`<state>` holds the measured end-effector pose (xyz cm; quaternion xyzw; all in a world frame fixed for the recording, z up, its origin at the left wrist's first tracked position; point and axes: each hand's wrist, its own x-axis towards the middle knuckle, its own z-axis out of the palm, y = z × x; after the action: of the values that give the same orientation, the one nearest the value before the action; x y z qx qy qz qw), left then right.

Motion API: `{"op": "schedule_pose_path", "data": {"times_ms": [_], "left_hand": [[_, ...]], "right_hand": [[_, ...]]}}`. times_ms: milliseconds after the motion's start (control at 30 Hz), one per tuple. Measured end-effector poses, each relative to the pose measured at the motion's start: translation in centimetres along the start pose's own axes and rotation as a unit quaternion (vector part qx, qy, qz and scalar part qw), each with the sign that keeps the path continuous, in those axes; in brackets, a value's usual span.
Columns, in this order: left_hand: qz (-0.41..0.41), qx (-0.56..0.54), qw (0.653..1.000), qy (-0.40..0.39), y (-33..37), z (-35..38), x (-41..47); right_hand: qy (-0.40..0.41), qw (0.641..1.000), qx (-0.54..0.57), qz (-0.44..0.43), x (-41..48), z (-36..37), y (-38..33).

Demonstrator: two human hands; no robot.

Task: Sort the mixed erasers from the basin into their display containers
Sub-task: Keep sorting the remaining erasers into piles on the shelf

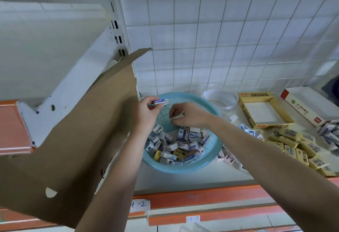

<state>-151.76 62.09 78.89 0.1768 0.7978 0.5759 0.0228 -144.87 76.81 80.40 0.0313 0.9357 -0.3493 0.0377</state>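
A light blue perforated basin (pixel 216 141) on the shelf holds several mixed boxed erasers (pixel 180 144). Above its far rim, my left hand (pixel 145 113) pinches a white eraser with a blue sleeve (pixel 161 101) between thumb and fingertips. My right hand (pixel 185 115) is just to its right, fingers curled round a small eraser (pixel 177 117) that is mostly hidden by the fingers. An open yellow display box (pixel 244 111) and a clear round container (pixel 219 97) stand behind the basin to the right.
A pile of yellow erasers (pixel 300 146) and some white and blue ones (pixel 330 134) lie on the shelf at the right. A red and white box (pixel 302 108) is farther right. A brown cardboard sheet (pixel 73 140) leans at the left. Tiled wall behind.
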Motion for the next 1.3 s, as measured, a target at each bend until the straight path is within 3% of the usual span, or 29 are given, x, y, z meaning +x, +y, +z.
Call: {"op": "schedule_pose_path", "data": {"times_ms": [267, 433, 900, 1200, 1300], "left_hand": [[0.046, 0.033, 0.998, -0.041, 2.4, 0.9, 0.8], [0.093, 0.051, 0.991, -0.08, 5.3, 4.5, -0.9], [0.105, 0.019, 0.976, -0.192, 13.0, 22.2, -6.8], [0.128, 0.075, 0.947, -0.286, 15.5, 33.9, -12.1], [0.113, 0.073, 0.933, -0.333, 16.1, 36.6, -13.6]], "right_hand": [[0.068, 0.995, 0.067, 0.007, -4.1, -6.2, 2.0], [0.103, 0.993, 0.042, 0.037, -6.8, -7.9, 4.4], [0.174, 0.977, -0.041, 0.12, -21.1, -15.6, 16.6], [0.283, 0.933, -0.084, 0.207, -31.9, -19.5, 25.1], [0.278, 0.921, -0.134, 0.239, -34.0, -19.9, 28.3]]}}
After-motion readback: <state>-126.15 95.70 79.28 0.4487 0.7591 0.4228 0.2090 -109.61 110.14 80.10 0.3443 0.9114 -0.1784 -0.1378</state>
